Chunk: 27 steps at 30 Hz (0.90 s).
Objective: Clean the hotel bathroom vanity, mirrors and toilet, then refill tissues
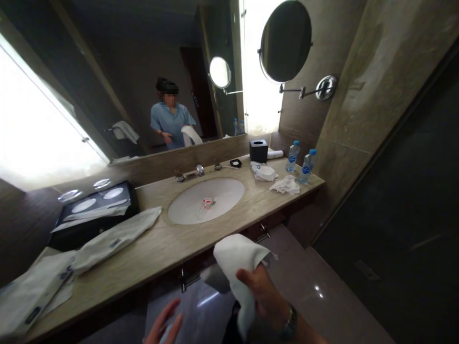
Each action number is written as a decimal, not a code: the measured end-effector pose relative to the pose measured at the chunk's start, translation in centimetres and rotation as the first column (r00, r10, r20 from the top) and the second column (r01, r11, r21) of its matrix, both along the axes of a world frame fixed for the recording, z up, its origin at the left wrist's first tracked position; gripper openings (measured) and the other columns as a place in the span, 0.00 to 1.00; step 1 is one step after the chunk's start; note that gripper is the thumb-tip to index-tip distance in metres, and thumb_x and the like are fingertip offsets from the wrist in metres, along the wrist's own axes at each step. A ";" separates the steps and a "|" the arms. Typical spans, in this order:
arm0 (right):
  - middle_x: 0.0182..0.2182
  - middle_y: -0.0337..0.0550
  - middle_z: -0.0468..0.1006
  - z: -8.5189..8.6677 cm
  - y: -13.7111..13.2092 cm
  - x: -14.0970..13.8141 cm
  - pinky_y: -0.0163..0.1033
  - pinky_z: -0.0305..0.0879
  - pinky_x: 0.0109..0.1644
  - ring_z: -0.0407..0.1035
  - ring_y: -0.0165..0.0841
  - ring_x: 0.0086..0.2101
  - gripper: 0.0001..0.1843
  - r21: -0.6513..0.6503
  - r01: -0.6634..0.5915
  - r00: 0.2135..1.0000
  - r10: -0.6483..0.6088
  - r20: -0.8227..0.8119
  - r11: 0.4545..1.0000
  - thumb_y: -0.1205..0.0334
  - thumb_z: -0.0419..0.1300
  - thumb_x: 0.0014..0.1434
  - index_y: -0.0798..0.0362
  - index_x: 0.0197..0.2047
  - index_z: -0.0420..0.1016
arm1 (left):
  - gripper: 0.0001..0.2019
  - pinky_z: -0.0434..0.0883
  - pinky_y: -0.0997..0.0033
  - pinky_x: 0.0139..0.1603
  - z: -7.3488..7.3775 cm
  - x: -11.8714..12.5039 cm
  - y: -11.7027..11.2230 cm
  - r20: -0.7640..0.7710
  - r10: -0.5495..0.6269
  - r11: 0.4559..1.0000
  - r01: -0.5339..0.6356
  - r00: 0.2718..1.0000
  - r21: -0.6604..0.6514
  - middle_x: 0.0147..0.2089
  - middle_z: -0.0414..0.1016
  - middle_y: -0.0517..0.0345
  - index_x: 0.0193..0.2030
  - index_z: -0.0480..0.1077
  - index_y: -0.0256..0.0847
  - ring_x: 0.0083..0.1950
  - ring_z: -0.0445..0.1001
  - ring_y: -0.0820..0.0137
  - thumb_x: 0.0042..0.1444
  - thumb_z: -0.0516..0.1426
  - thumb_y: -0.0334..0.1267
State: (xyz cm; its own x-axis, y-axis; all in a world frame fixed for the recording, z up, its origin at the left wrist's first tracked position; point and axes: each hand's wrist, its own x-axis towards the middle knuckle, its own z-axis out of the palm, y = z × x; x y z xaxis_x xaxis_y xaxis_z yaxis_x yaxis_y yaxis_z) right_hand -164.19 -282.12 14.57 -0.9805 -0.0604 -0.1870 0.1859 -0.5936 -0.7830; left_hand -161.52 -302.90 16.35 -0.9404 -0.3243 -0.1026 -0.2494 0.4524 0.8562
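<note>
Clutching a white cloth (234,260) in the right hand (263,291), fingers curled tight around its bunched middle, thumb on top, a watch (289,325) at the wrist. Held just in front of the sink (206,200) and lower than the counter (161,246), with the cloth's free end hanging down past the palm. Forearm reaching in from the lower right, hand raised. Left hand (165,327) lower and left of the sink's front, palm open, fingers spread, touching nothing.

Inside the sink, a small red-and-white thing (208,203) at the drain, too small to tell what. Left of the sink, a black tray (131,200) holding round white discs and a flat white sheet. In front of that tray, a long white bag (114,236) lying flat; further left of the sink, a second bag (32,291) reaching the counter's front edge. Behind and right of the sink, a black tissue box (258,150). Right of the sink, two crumpled white rags (286,185), and beyond them two upright water bottles (293,156) with blue caps, close to the counter's end.

Counter's front edge just ahead of the right hand's cloth. Below and right of the sink, bare glossy floor (315,291), open as far as a dark wall (394,215). Above and right of the sink, a round mirror (286,40) on a swing arm.
</note>
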 end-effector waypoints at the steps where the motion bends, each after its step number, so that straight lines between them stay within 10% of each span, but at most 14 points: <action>1: 0.48 0.51 0.81 0.9 1.1 1.1 0.52 0.67 0.61 0.74 0.48 0.52 0.42 0.070 -0.025 0.999 0.027 -0.029 0.997 0.40 0.76 0.40 0.53 0.54 0.74 | 0.29 0.77 0.49 0.50 -0.8 -0.9 1.7 0.010 -0.051 0.996 0.051 0.999 0.067 0.53 0.80 0.52 0.54 0.74 0.53 0.53 0.78 0.51 0.49 0.62 0.66; 3: 0.47 0.55 0.81 1.9 3.4 2.7 0.54 0.70 0.58 0.74 0.51 0.50 0.44 0.223 -0.070 0.996 0.081 -0.040 0.972 0.32 0.72 0.41 0.53 0.53 0.76 | 0.36 0.77 0.55 0.50 -2.4 -2.4 5.0 0.009 -0.210 0.947 0.201 0.978 0.252 0.49 0.82 0.49 0.46 0.78 0.46 0.52 0.78 0.50 0.38 0.63 0.71; 7: 0.44 0.59 0.82 1.9 8.5 4.0 0.54 0.70 0.55 0.74 0.53 0.47 0.44 0.504 -0.048 0.999 0.046 0.016 0.862 0.24 0.67 0.39 0.53 0.46 0.80 | 0.32 0.73 0.61 0.50 -4.2 -4.4 10.6 -0.111 -0.535 0.597 0.467 0.838 0.652 0.48 0.81 0.45 0.50 0.75 0.35 0.49 0.77 0.54 0.51 0.62 0.62; 13: 0.52 0.51 0.79 -1.5 12.6 4.7 0.48 0.70 0.54 0.73 0.46 0.50 0.36 0.489 0.061 0.988 -0.123 0.096 0.870 0.39 0.71 0.48 0.50 0.55 0.76 | 0.23 0.67 0.62 0.40 -8.4 -6.6 13.5 -0.135 -0.555 0.772 0.568 0.821 0.287 0.33 0.79 0.51 0.36 0.76 0.39 0.37 0.74 0.59 0.60 0.52 0.58; 20: 0.41 0.47 0.83 -9.8 9.8 6.1 0.46 0.70 0.52 0.76 0.42 0.45 0.29 0.083 0.197 0.885 -0.214 0.414 0.977 0.48 0.78 0.40 0.52 0.43 0.79 | 0.35 0.65 0.55 0.62 -15.6 -5.0 12.9 0.062 -0.479 0.795 0.403 0.876 0.453 0.53 0.75 0.38 0.52 0.73 0.34 0.58 0.71 0.52 0.56 0.51 0.66; 24: 0.35 0.45 0.83 -13.0 7.3 6.7 0.43 0.68 0.48 0.76 0.38 0.38 0.25 0.097 0.086 0.843 -0.124 0.523 0.992 0.45 0.77 0.39 0.53 0.36 0.81 | 0.43 0.73 0.63 0.42 -18.1 -2.5 10.4 0.284 -0.386 0.802 0.167 0.878 0.574 0.52 0.73 0.42 0.69 0.53 0.37 0.41 0.76 0.62 0.53 0.57 0.63; 27: 0.29 0.43 0.81 -14.0 6.1 7.0 0.41 0.67 0.42 0.72 0.36 0.32 0.23 0.108 -0.098 0.843 0.025 0.538 0.989 0.43 0.76 0.40 0.53 0.30 0.81 | 0.35 0.72 0.64 0.39 -19.4 -1.2 8.1 0.313 -0.343 0.881 0.188 0.885 0.433 0.46 0.74 0.48 0.55 0.66 0.36 0.36 0.74 0.65 0.46 0.61 0.60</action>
